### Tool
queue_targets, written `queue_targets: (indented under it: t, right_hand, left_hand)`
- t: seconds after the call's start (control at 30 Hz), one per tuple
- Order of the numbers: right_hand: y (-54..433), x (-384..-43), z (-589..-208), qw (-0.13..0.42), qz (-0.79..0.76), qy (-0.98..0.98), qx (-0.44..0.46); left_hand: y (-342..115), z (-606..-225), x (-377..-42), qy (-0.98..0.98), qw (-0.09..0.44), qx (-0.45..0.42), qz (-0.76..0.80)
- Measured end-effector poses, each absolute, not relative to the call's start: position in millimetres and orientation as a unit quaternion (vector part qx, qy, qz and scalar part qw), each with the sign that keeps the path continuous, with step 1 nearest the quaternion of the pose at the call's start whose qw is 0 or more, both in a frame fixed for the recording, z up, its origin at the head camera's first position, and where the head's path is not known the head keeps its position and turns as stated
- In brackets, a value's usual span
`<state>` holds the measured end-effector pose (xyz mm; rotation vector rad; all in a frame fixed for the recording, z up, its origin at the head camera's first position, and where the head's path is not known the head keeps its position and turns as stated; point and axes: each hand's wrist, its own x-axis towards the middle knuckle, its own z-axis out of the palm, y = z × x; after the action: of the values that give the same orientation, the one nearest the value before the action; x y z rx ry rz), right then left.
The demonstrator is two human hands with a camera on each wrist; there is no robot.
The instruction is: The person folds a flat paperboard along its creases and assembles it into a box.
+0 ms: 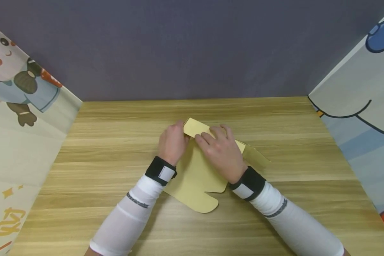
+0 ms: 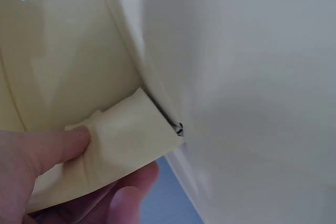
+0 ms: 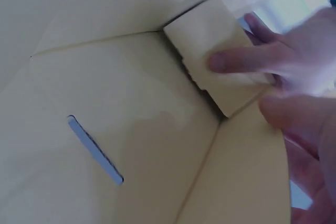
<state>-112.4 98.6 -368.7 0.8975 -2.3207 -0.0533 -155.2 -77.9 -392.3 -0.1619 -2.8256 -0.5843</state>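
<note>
A pale yellow cardboard box blank [image 1: 196,174], partly folded, lies under both hands. At its far left corner, my left hand [image 1: 172,142] grips a small folded flap [image 2: 123,135]; the thumb lies on the flap's inner face and the fingers are behind it. My right hand [image 1: 222,153] holds the raised far wall [image 1: 196,127], its fingers spread over the top. From the right wrist view, the right thumb [image 3: 294,116] presses on a side panel [image 3: 241,166] beside the flap. A narrow slot [image 3: 96,149] is cut through the cardboard panel.
The blank rests on a wood-grain table [image 1: 108,153]. A rounded tab [image 1: 204,204] points toward the near edge, and another flap [image 1: 256,156] sticks out at right. A dark grey panel [image 1: 192,49] stands behind; printed cartoon panels [image 1: 22,142] flank the table.
</note>
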Motion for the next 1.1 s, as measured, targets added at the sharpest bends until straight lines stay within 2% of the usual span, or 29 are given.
queue_targets:
  t: [0.13, 0.2, 0.43, 1.1]
  right_hand:
    - [107.5, -110.0, -363.2, 0.262, 0.012, -0.905, 0.335]
    - [110.9, -110.0, -362.1, 0.25, 0.027, -0.91, 0.329]
    - [115.3, -111.3, -362.4, 0.26, 0.049, -0.916, 0.302]
    - [106.4, -105.9, -361.8, 0.27, 0.011, -0.909, 0.318]
  left_hand:
    - [-78.9, -393.5, -158.1, -0.968, 0.151, -0.048, -0.193]
    - [-79.2, -392.9, -159.0, -0.967, 0.155, -0.044, -0.197]
    - [-79.2, -391.9, -161.9, -0.966, 0.152, -0.026, -0.209]
    - [-80.5, -398.0, -167.5, -0.965, 0.188, -0.007, -0.184]
